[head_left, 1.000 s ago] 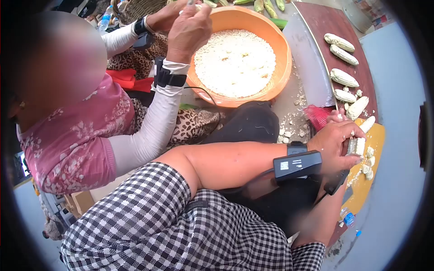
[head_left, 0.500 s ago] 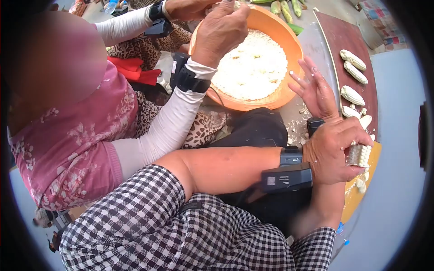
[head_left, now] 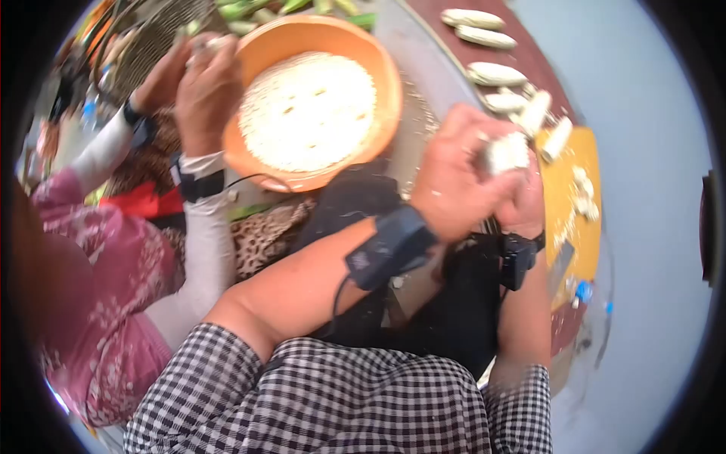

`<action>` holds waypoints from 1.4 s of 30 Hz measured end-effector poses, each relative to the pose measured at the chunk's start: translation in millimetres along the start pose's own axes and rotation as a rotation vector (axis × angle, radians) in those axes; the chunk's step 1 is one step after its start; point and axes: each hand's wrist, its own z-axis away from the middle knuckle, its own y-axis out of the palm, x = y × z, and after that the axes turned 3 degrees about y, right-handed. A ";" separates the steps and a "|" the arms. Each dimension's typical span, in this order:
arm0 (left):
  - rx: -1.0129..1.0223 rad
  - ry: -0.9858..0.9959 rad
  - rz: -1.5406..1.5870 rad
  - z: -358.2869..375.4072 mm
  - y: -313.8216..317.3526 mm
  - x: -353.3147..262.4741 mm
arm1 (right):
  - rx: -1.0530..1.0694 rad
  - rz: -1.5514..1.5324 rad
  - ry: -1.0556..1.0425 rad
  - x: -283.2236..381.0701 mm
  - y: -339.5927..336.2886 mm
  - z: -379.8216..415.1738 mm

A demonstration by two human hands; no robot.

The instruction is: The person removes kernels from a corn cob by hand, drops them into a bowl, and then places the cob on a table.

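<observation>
Left hand grips 1 corncob.

Single head-worn view, from above and behind the fingers, facing forward and down, fairly close, wide-angle, dark rounded edges.

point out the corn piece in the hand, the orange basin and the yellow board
Corn piece (head_left: 508, 153): head view, middle of its pale side
Orange basin (head_left: 389, 98): head view, right inner wall
Yellow board (head_left: 587, 246): head view, bare lower part

The bare left forearm slants forward and inward; the bare left hand, slightly blurred, curls in a grip. The bare right forearm reaches straight ahead, the bare right hand partly hidden behind the left.
</observation>
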 end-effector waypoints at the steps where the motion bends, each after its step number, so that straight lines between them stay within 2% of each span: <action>1: 0.048 -0.023 -0.032 1.4 1.7 -1.9 | 0.000 -0.025 0.010 8.9 -10.4 3.5; 3: 0.086 -0.061 -0.007 0.6 17.0 3.9 | 0.181 -0.119 -0.028 21.1 -30.0 14.9; 5: 0.117 -0.037 -0.065 5.8 22.8 13.6 | 0.252 -0.106 -0.144 17.5 -39.2 30.3; 7: 0.197 -0.050 -0.124 13.7 41.4 21.6 | 0.204 0.221 -0.480 7.0 -52.7 31.6; 10: 0.278 -0.070 -0.252 12.3 65.5 45.5 | 0.260 0.234 -0.385 13.7 -94.3 11.5; 13: 0.305 0.073 -0.426 15.4 82.4 49.1 | 0.298 0.208 -0.296 23.5 -116.8 13.5; 15: 0.307 0.022 -0.400 16.9 97.6 51.5 | 0.293 0.179 -0.279 30.8 -130.8 13.9; 18: 0.316 -0.043 -0.351 22.3 115.4 58.6 | 0.239 0.234 -0.363 36.7 -146.0 12.9; 24: 0.325 -0.072 -0.102 24.1 135.4 78.7 | 0.195 0.305 -0.346 51.7 -167.8 8.9; 25: 0.332 -0.078 -0.073 22.1 138.1 79.7 | 0.204 0.225 -0.305 54.5 -168.6 9.9; 27: 0.326 0.046 -0.172 19.9 142.7 86.4 | 0.224 0.065 -0.221 59.0 -168.1 13.1; 30: 0.331 0.193 -0.332 19.9 148.8 88.6 | 0.304 0.112 -0.134 71.0 -179.9 20.6; 33: 0.362 0.233 -0.445 19.0 148.7 86.7 | 0.183 0.524 -0.530 64.7 -175.4 17.8; 34: 0.361 0.250 -0.451 17.9 148.7 88.6 | 0.173 0.514 -0.556 62.9 -176.9 15.2; 37: 0.353 0.191 -0.447 20.5 148.7 83.7 | 0.176 0.416 -0.362 66.9 -176.7 22.8; 41: 0.331 0.112 -0.446 21.6 148.4 75.7 | 0.193 0.434 -0.411 59.4 -178.7 15.5; 42: 0.328 0.111 -0.429 21.1 146.8 77.5 | 0.207 0.376 -0.367 59.1 -177.3 15.7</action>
